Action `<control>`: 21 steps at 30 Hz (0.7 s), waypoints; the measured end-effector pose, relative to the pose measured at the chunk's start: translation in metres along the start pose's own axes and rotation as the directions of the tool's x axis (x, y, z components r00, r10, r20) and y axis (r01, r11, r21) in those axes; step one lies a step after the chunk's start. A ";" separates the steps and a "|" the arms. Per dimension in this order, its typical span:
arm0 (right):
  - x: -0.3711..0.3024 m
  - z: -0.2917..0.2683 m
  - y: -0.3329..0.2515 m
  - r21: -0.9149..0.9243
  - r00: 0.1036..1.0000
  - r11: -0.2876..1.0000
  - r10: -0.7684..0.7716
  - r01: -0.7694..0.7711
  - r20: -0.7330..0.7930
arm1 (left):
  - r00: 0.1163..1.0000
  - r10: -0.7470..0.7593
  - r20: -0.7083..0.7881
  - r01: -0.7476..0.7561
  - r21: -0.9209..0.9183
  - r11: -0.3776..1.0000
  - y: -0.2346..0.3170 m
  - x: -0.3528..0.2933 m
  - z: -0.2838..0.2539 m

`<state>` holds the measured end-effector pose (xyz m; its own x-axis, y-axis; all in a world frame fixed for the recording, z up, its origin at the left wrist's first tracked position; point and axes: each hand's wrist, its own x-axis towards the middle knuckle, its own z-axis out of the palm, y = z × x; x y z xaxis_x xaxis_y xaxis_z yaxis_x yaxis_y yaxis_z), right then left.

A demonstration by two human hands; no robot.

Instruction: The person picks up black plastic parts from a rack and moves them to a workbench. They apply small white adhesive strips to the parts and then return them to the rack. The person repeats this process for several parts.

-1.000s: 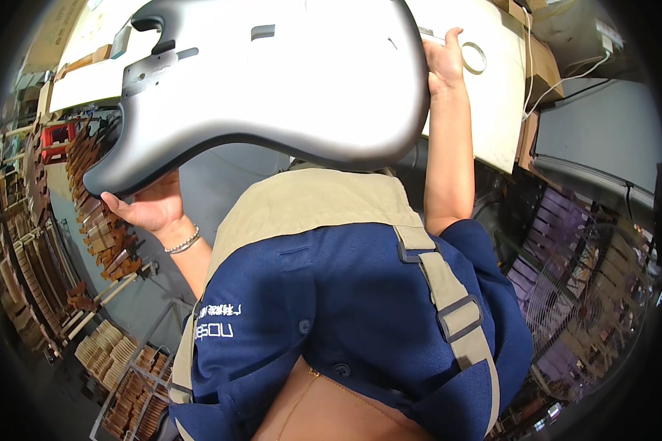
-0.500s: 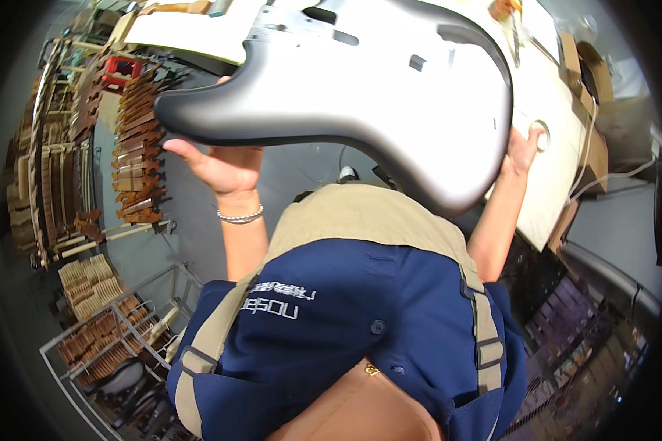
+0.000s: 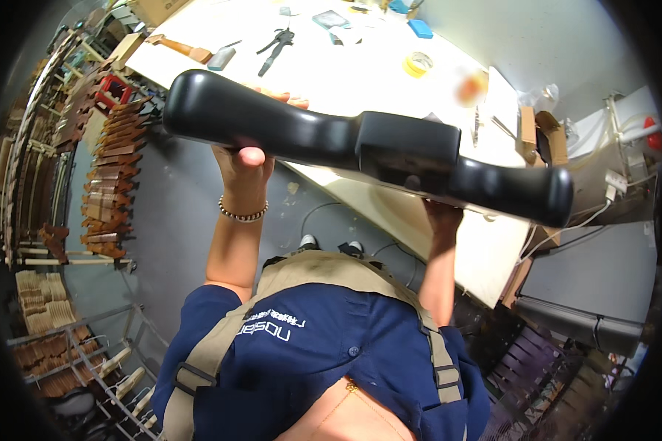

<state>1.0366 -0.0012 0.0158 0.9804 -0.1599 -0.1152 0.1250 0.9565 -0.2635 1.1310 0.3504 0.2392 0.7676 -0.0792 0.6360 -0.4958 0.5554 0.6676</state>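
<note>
A guitar body (image 3: 272, 125) with glossy black sides is held up edge-on in front of me, over the near edge of the workbench. Its two rounded horns point left and right, with a blocky middle part between them. Around the left horn my left hand (image 3: 246, 165) is closed, thumb on the near side and fingertips showing over the far edge. My right hand (image 3: 443, 217) grips it from below, right of the middle; its fingers are mostly hidden by the body and shadow. The broad face is turned out of sight.
On the pale workbench (image 3: 375, 81) lie a black clamp (image 3: 276, 51), a grey block (image 3: 222, 59), a wooden-handled tool (image 3: 182, 48), a yellow tape roll (image 3: 417, 64) and a blue block (image 3: 420, 29). Racked wooden pieces (image 3: 114, 176) line the left; a metal cart (image 3: 81, 353) stands lower left.
The guitar body has turned from showing its pale broad face to edge-on. My right hand has moved left and lower, now beneath it. More of the bench shows.
</note>
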 end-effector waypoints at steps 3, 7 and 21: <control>0.002 -0.015 0.013 0.094 0.984 0.996 -0.012 -0.005 0.180 | 1.000 0.029 0.009 -0.029 0.005 1.000 -0.012 0.008 0.017; -0.001 -0.030 0.008 0.012 0.986 0.991 -0.136 0.136 0.093 | 0.997 -0.065 -0.034 0.065 0.004 0.998 -0.021 0.014 0.032; -0.030 0.114 -0.057 -0.725 0.447 0.318 -0.894 0.611 -0.016 | 0.997 -0.044 0.070 0.034 0.143 0.989 -0.033 0.032 0.080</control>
<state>1.0170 -0.0233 0.1436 0.3242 -0.9308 0.1690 0.5285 0.0301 -0.8484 1.1391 0.2629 0.2684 0.7586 -0.1611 0.6313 -0.5227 0.4279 0.7373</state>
